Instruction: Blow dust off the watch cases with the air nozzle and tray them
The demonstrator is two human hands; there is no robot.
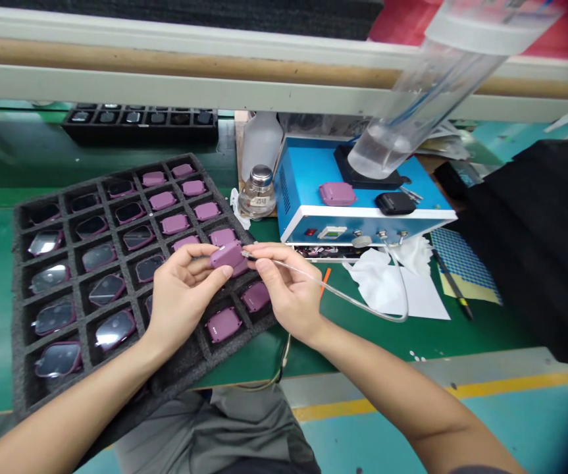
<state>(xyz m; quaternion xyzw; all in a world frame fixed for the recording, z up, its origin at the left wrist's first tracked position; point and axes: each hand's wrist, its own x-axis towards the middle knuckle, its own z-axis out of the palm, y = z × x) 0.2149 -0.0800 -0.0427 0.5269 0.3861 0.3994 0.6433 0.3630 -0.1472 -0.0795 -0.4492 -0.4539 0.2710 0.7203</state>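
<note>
In the head view my left hand (179, 289) grips a purple watch case (226, 255) between thumb and fingers, above a foam tray. My right hand (291, 289) pinches a slim metal-tipped tool (249, 255) whose tip meets the right edge of the case; whether it touches or only comes near, I cannot tell. From the tool a clear tube (343, 295) loops back to a blue benchtop unit (308, 174). The dark foam tray (41, 394) holds purple watch cases on its right side and purple-rimmed parts with dark glass faces on its left.
A purple case (337, 194) and a black case (395, 203) lie on the blue unit, beside a leaning clear cylinder (397, 125). Left of it stand a glass bottle (257, 194) and a white bottle (260, 141). Crumpled white paper (375, 276) and a pen (454, 286) lie right.
</note>
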